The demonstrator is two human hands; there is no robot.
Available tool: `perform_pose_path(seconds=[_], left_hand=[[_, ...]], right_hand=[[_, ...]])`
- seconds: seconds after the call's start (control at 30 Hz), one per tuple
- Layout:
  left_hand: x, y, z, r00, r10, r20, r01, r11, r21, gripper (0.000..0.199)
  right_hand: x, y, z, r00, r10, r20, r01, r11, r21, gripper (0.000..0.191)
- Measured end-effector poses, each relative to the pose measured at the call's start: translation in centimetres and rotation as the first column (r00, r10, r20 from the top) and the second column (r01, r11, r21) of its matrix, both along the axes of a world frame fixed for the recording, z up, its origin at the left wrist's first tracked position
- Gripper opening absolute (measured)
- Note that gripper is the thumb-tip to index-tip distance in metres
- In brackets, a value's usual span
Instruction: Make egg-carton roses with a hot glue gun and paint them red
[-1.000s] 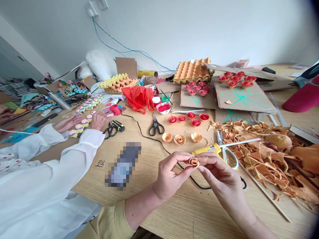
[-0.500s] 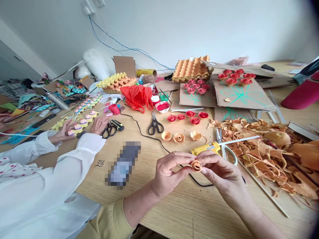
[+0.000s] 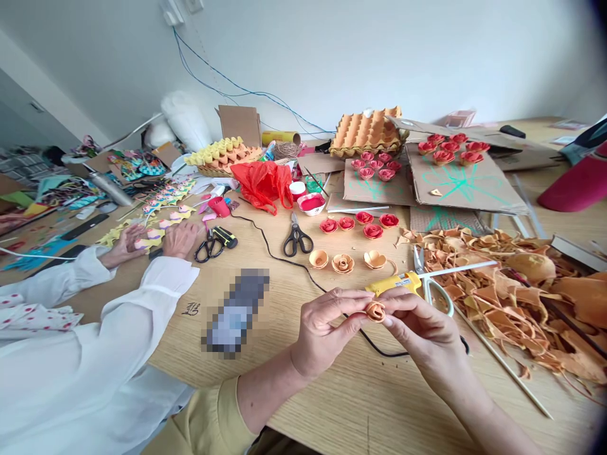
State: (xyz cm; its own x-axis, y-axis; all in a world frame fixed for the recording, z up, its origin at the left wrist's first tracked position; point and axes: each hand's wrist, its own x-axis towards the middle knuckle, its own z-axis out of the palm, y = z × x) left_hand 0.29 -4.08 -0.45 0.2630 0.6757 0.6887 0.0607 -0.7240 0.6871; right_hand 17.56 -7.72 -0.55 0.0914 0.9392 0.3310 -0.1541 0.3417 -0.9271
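Between my two hands is a small orange rosebud [image 3: 375, 311], rolled from what looks like egg-carton pulp. My left hand [image 3: 327, 325] pinches it from the left with thumb and fingertips. From the right, my right hand [image 3: 417, 322] grips its other side in the same way. Just behind my fingers lies a yellow glue gun [image 3: 394, 284], partly hidden by them. Beyond it sit an orange carton cup [image 3: 318, 259], an unpainted flower [image 3: 343, 263] and a petalled cup [image 3: 374, 260]. Several red-painted roses [image 3: 373, 231] stand behind these.
White-handled scissors [image 3: 439, 294] and a heap of orange carton scraps [image 3: 502, 303] lie to the right, with a thin stick [image 3: 507, 366]. Black scissors [image 3: 298, 236] and a blurred-out phone [image 3: 236, 313] are left. A co-worker's white sleeves [image 3: 156, 297] reach in from the left. Cardboard [image 3: 465, 180] holds red roses.
The rosebud has turned slightly between my fingers, showing more of its spiral top. My hands stay almost in place. At the left, the co-worker's hands have shifted slightly on the carton strip.
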Motion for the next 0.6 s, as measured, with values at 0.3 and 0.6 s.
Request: perform_pose_path(seconds=[0.3,0.6], left_hand=[[0.48,-0.32,-0.4,0.998,-0.016,0.065,0.032,0.968,-0.248,0.021],[0.23,-0.3,-0.29,0.994,-0.107,0.027,0.111,0.969,-0.221,0.032]], right_hand=[[0.49,0.09,-0.1,0.997,0.059,0.05,-0.055,0.996,-0.074,0.017],[0.61,-0.35,-0.58,0.988,0.083,0.131,-0.068,0.991,-0.112,0.015]])
